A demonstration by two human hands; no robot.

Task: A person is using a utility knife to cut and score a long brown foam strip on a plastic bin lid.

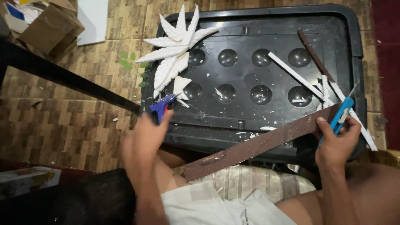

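Our left hand [143,139] reaches with loosely spread fingers toward the blue glue gun [160,107] just beyond them, while our right hand [335,139], well apart, clamps a blue utility knife [341,116].

My right hand [335,143] grips a blue plastic utility knife [339,118] against a long, rough brown strip [258,145] with a flaking, matt surface. My left hand [143,141] touches a glossy blue plastic glue gun [160,107]. The black plastic lid [250,62] shines smoothly; the white foam leaves [173,50] look matt.
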